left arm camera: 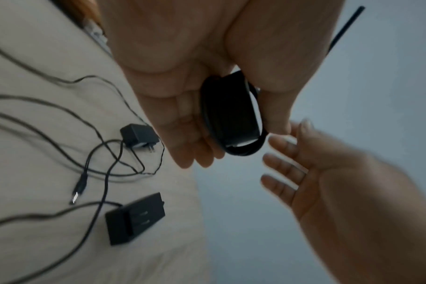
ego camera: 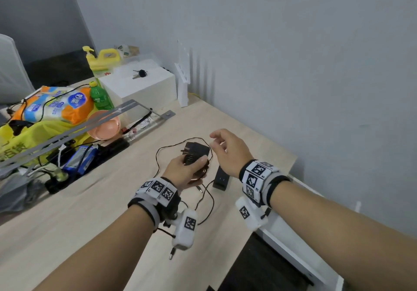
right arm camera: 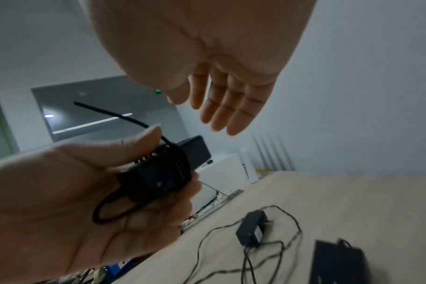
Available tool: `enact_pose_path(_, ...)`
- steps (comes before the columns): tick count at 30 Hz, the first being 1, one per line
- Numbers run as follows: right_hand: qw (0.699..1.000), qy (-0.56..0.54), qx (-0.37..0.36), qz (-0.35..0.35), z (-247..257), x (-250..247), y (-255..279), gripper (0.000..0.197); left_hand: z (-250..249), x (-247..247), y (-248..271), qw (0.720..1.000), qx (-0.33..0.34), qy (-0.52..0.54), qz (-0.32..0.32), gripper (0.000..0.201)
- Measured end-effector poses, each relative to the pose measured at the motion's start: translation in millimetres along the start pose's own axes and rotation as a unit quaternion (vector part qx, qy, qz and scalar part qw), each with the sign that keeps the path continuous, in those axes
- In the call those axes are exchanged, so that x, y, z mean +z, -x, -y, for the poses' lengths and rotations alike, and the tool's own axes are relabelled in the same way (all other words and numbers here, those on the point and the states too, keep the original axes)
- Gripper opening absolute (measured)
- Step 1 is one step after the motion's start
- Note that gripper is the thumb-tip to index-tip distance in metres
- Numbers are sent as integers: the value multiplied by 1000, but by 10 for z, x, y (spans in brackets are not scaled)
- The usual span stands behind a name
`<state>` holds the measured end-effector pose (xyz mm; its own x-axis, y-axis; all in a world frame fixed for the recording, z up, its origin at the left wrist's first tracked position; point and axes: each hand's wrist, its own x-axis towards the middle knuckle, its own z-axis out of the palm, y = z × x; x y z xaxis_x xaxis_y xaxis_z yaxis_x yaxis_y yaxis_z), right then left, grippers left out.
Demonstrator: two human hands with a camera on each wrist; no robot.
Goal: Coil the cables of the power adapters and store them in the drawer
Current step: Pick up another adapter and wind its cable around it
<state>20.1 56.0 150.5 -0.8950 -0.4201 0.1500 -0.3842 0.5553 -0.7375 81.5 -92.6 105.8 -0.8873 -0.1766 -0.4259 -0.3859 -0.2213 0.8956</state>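
At lower centre of the head view, the left hand (ego camera: 180,173) grips a black adapter (ego camera: 195,155) wound with its cable, fingers (right arm camera: 158,217) clamped round it. Just right, the right hand (ego camera: 228,153) hovers, fingers (right arm camera: 221,107) apart, holding nothing. Two more adapters (left arm camera: 140,137) (left arm camera: 134,219) lie on the worktop (ego camera: 90,211), cables loose.

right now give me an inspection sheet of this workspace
surface: light wooden desk, bare near the front edge
job's things: adapter with cable wound round it, held above the desk; two more adapters lie on the desk; drawer not clearly seen
clutter: tissue pack, green bottle, white box with keys on it
hands: left hand grips the wound adapter; right hand open beside it, holding nothing
cables: loose cables tangled across the desk
surroundings: grey wall
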Motion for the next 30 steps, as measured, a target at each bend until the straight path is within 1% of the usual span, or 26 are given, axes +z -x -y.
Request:
enact_pose_path(4,993,-35,109,13,-256,60,186,24,60,105,-79,995,-38,87,25,34)
enact_pose_path(7,980,-83,181,29,-415,55,311,28,111,295,-104,993,-43,101,41,34)
enact_pose_path(9,969,-128,209,45,-460,26,391,27,145,432,-122,992,-41,109,50,42)
enact_pose_path(11,966,-139,214,31,-548,-15,435,23,162,580,-143,990,-43,122,60,51)
enact_pose_path(12,966,-138,216,18,-596,-47,447,20,171,644,-163,989,-46,124,64,52)
enact_pose_path(17,957,-184,224,-13,-751,-257,442,17,205,851,-263,984,-66,143,78,45)
enact_pose_path(21,951,-201,235,-12,-929,-393,422,22,226,1065,-348,986,-55,136,80,41)
enact_pose_path(23,951,-195,240,-9,-1064,-431,451,25,263,1228,-374,987,-53,126,88,40)
enact_pose_path(25,955,-173,241,-8,-1244,-481,503,32,332,1413,-414,987,-63,116,93,38)
enact_pose_path(28,956,-130,262,-2,-1540,-604,615,46,495,1688,-490,990,-82,65,92,36)
enact_pose_path(30,950,-120,288,2,-1772,-715,721,46,642,1896,-558,992,-93,8,82,36)
